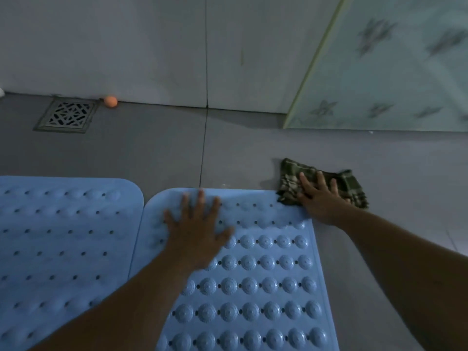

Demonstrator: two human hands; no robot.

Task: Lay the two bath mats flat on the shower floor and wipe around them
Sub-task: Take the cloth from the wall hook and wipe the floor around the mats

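Two light blue bath mats lie flat side by side on the grey tiled floor. The left mat [58, 239] has small holes; the right mat [263, 279] shows rows of round studs. My left hand [197, 231] rests palm down with fingers spread on the far part of the right mat. My right hand [319, 196] presses flat on a dark green checked cloth [352, 186] lying on the floor at the right mat's far right corner. The cloth's near left edge overlaps that corner.
A square metal floor drain [66, 115] sits at the far left by the wall. A small orange ball [110, 101] lies next to it against the wall base. A pale green patterned panel [395, 72] stands at the far right.
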